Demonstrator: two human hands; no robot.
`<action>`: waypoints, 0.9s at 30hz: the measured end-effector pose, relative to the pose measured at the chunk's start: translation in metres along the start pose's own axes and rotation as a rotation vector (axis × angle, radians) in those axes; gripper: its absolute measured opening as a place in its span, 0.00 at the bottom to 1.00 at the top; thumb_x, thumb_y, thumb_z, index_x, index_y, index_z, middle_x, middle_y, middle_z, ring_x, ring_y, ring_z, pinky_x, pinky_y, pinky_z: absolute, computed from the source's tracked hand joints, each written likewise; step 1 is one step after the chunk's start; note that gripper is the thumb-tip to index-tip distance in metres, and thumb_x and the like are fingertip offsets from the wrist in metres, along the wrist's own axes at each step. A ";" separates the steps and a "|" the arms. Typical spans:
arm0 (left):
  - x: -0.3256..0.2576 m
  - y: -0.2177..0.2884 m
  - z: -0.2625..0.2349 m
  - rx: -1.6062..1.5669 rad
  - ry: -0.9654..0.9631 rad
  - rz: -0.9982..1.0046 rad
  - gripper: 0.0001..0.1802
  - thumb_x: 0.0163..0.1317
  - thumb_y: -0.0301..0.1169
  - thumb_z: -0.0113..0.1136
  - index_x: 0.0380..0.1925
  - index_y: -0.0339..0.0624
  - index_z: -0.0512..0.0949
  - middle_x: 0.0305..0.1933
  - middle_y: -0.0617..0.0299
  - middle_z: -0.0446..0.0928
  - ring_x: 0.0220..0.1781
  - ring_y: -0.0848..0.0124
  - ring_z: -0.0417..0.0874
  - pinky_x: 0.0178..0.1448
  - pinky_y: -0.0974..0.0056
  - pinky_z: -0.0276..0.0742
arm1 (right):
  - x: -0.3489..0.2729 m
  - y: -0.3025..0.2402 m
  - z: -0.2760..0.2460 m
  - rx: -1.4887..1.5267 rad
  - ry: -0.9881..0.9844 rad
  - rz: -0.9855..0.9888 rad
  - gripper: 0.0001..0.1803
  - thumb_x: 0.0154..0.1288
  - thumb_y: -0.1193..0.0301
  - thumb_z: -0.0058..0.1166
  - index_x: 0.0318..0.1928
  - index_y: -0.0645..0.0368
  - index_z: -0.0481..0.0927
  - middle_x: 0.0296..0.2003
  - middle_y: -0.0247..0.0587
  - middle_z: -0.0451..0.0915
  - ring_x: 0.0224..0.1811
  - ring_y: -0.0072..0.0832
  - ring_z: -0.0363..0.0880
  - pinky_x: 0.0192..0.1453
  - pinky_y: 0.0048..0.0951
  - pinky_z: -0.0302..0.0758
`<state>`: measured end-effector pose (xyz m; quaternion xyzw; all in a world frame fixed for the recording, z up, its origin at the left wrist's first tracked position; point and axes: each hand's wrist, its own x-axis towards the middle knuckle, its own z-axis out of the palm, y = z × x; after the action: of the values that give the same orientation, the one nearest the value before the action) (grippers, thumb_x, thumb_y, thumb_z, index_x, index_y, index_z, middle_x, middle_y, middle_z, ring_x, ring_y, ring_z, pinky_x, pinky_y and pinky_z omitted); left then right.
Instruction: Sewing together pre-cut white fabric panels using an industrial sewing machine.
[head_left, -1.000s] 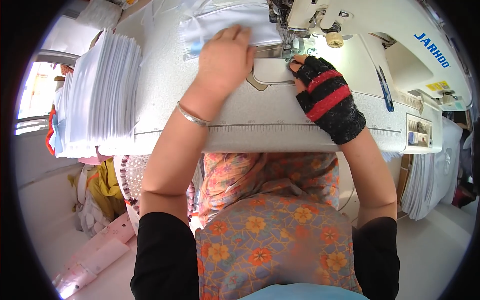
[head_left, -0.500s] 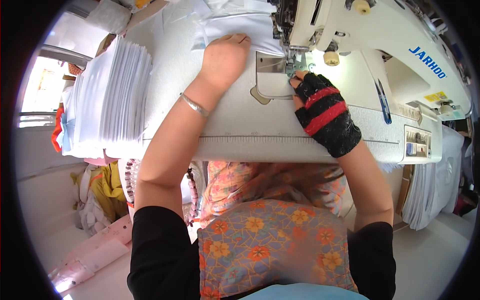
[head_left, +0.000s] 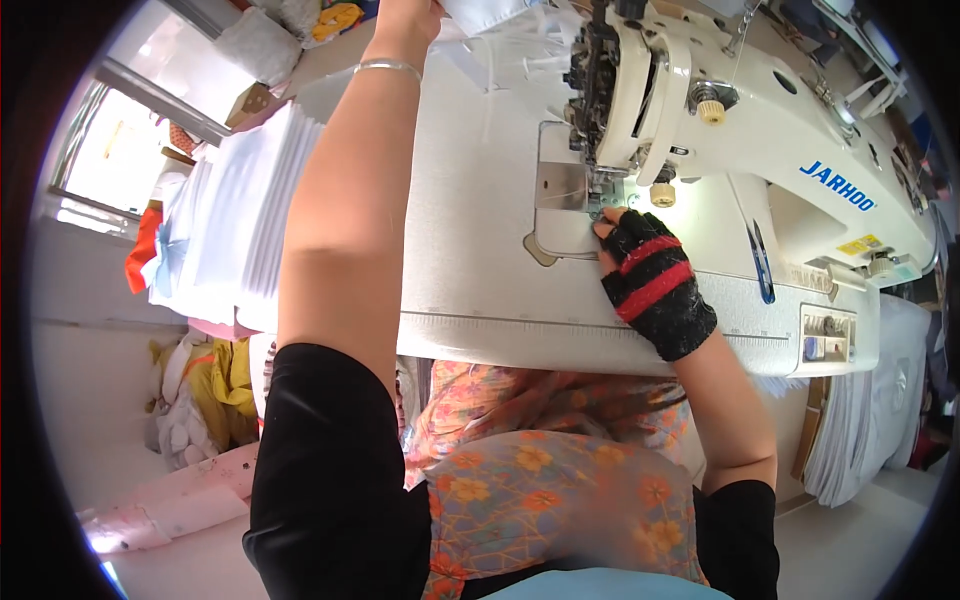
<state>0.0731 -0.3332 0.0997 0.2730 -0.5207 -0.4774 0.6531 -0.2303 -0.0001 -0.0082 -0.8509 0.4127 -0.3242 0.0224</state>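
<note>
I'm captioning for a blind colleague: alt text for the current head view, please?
Gloved right hand at the needle end of a white sewing machine, while the bare left hand reaches forward near white cloth, partly out of frame. White pieces stand stacked at left.

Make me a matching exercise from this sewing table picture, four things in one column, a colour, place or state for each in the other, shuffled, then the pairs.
Column one
1. Right hand
2. Left hand
3. Bracelet
4. Slim blue tool

Column two
A. Silver
B. Lying on the pale worktop
C. Partly cut off by the picture's top edge
D. Gloved in black and red

Pairs: 1-D, 2-C, 3-A, 4-B
</note>
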 end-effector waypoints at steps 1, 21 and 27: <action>-0.008 0.004 0.008 -0.171 0.005 -0.044 0.15 0.65 0.25 0.52 0.50 0.32 0.76 0.52 0.53 0.81 0.56 0.61 0.80 0.59 0.61 0.75 | -0.002 0.003 -0.001 -0.009 -0.008 0.016 0.16 0.57 0.78 0.56 0.48 0.61 0.79 0.51 0.51 0.78 0.52 0.49 0.77 0.58 0.45 0.75; -0.574 0.209 -0.092 1.805 0.348 -0.142 0.11 0.58 0.20 0.59 0.42 0.38 0.82 0.36 0.54 0.78 0.32 0.57 0.81 0.37 0.59 0.78 | -0.007 0.047 0.008 -0.066 -0.122 -0.077 0.15 0.66 0.76 0.54 0.52 0.58 0.81 0.54 0.46 0.80 0.56 0.43 0.78 0.62 0.37 0.74; -0.684 0.101 -0.218 1.891 0.442 -0.759 0.22 0.57 0.26 0.50 0.51 0.48 0.82 0.48 0.47 0.79 0.44 0.49 0.84 0.50 0.49 0.81 | -0.007 0.056 0.008 -0.084 -0.220 -0.061 0.16 0.69 0.77 0.49 0.55 0.59 0.79 0.58 0.46 0.78 0.61 0.39 0.76 0.66 0.34 0.70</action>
<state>0.3108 0.2973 -0.1680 0.9003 -0.4310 0.0119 0.0605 -0.2670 -0.0337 -0.0354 -0.8938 0.3948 -0.2118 0.0218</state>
